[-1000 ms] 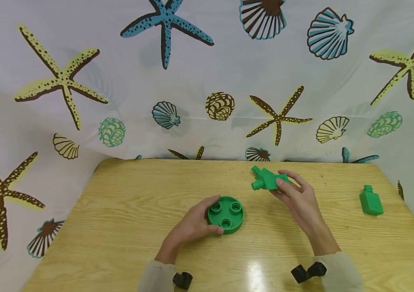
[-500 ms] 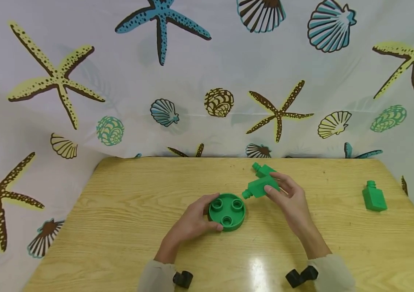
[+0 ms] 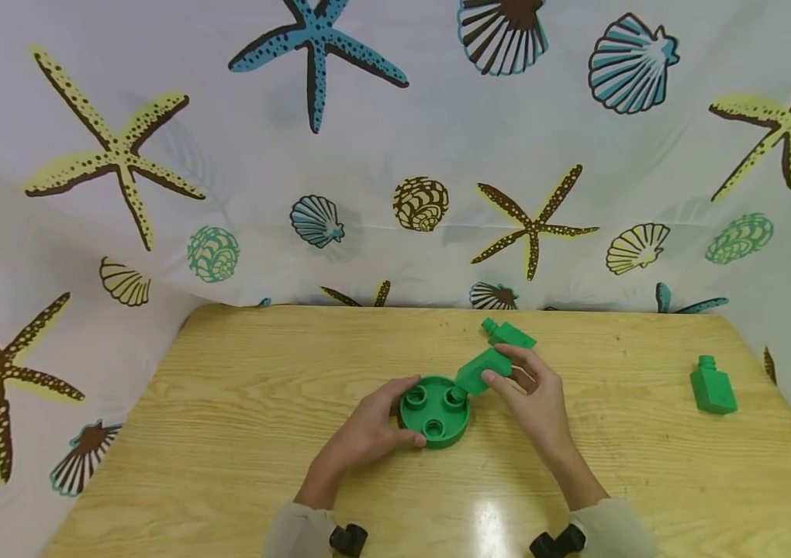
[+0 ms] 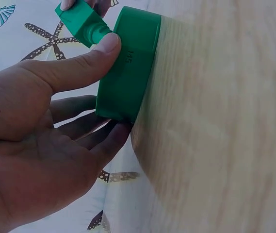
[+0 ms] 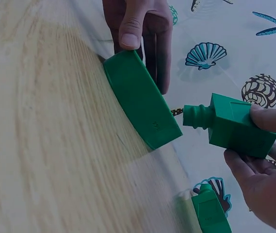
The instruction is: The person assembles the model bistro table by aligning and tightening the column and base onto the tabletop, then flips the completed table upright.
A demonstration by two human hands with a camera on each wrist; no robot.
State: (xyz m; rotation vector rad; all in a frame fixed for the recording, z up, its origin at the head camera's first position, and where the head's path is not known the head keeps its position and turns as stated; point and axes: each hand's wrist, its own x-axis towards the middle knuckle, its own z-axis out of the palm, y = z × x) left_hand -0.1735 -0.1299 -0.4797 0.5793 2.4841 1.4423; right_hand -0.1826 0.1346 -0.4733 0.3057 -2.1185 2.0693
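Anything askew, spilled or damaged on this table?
Nothing stands out as spilled or damaged. The green block in the right grip tilts over a socket of the round base, its neck not seated, but that looks like normal handling. The far block and the right-side block rest on the table, apparently intact.

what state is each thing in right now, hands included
left hand: gripping the round base
right hand: pinching the held block
round base: open side up, no block seated in it
held block: tilted, neck toward the base, not inserted
far block: lying on its side, loose
right block: loose on the table, untouched
printed cloth: hanging, slightly creased
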